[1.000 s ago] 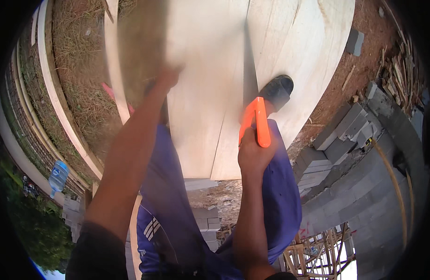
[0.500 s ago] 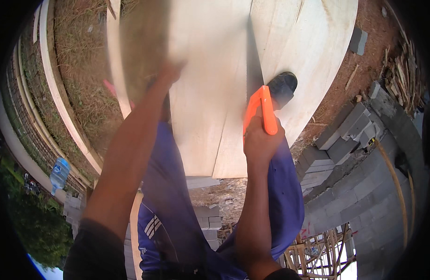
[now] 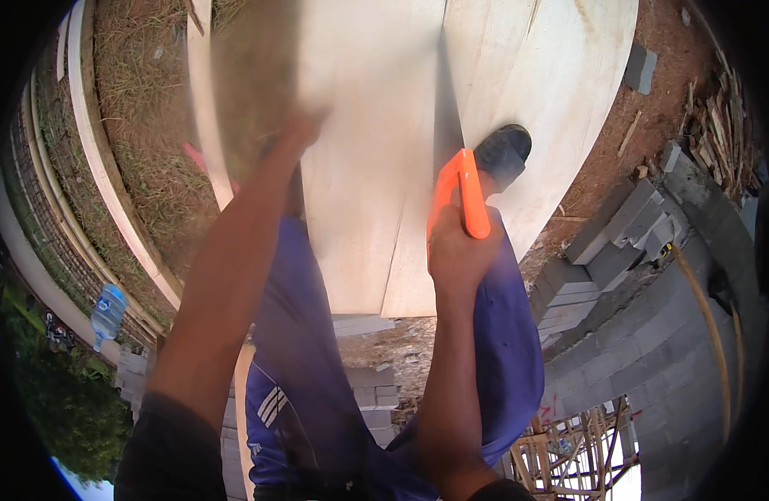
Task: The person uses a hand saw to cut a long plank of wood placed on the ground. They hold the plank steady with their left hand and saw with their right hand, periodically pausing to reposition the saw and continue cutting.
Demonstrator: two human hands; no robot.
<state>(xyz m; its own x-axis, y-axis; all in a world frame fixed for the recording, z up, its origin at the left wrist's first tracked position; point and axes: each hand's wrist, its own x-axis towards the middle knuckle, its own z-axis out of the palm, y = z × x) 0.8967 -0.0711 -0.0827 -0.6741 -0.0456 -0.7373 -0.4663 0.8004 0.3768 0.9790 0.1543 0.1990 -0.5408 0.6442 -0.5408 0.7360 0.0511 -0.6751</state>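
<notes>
My right hand (image 3: 463, 250) is closed round the orange handle of a handsaw (image 3: 475, 200). The saw's dark blade (image 3: 448, 113) points away from me, over a pale plywood sheet (image 3: 359, 225). A long cut line runs from the sheet's near edge toward the blade. At the sheet's left edge is my left hand (image 3: 301, 132), its fingers too hazy to make out. My right foot, in a dark shoe (image 3: 504, 157), rests on the board just right of the saw handle.
Long timber strips (image 3: 109, 167) lie on dry grass at the left, with a pink object (image 3: 194, 156) nearby. A clear blue water bottle (image 3: 108, 313) is farther left. Grey blocks (image 3: 559, 292) and a block wall (image 3: 651, 342) stand right, near scrap wood (image 3: 722, 125).
My right hand and the saw handle have shifted slightly left. My left hand stays at the sheet's left edge, and the board looks unmoved.
</notes>
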